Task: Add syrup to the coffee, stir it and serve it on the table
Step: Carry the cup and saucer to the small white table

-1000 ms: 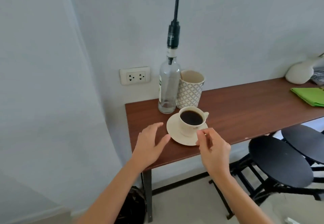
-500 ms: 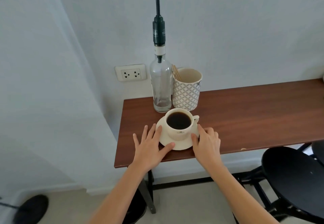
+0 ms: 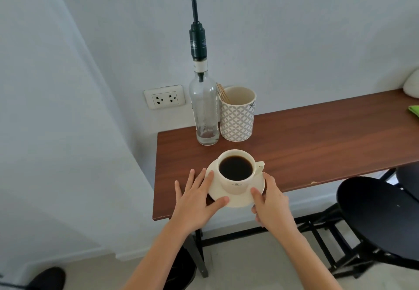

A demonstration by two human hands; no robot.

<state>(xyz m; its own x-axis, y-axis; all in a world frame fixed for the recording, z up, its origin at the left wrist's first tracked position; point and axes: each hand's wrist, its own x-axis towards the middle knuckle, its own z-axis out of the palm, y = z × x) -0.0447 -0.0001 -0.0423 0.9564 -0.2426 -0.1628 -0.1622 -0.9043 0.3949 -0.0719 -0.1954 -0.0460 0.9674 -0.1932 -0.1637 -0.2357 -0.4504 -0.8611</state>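
A cream cup [image 3: 235,186] full of black coffee stands on a cream saucer [image 3: 240,200] near the front left corner of the brown table [image 3: 317,144]. My left hand [image 3: 196,201] grips the saucer's left rim, thumb on top and fingers spread. My right hand [image 3: 271,201] holds the right rim, thumb on top and fingers below. The saucer looks slightly raised off the table. Behind the cup stands a clear syrup bottle [image 3: 205,112] with a tall black pump, nearly empty. Beside it a patterned holder [image 3: 237,117] has wooden stir sticks [image 3: 223,93].
A wall socket [image 3: 164,96] is left of the bottle. Black round stools [image 3: 381,217] stand under the table's right part. A green cloth [image 3: 413,110] and a white object [image 3: 411,84] lie at the far right. A dark shoe [image 3: 47,278] is on the floor.
Both hands came in from in front of the table and closed on the saucer's rim. The saucer has drawn toward the table's front edge. The camera has tilted down and closer.
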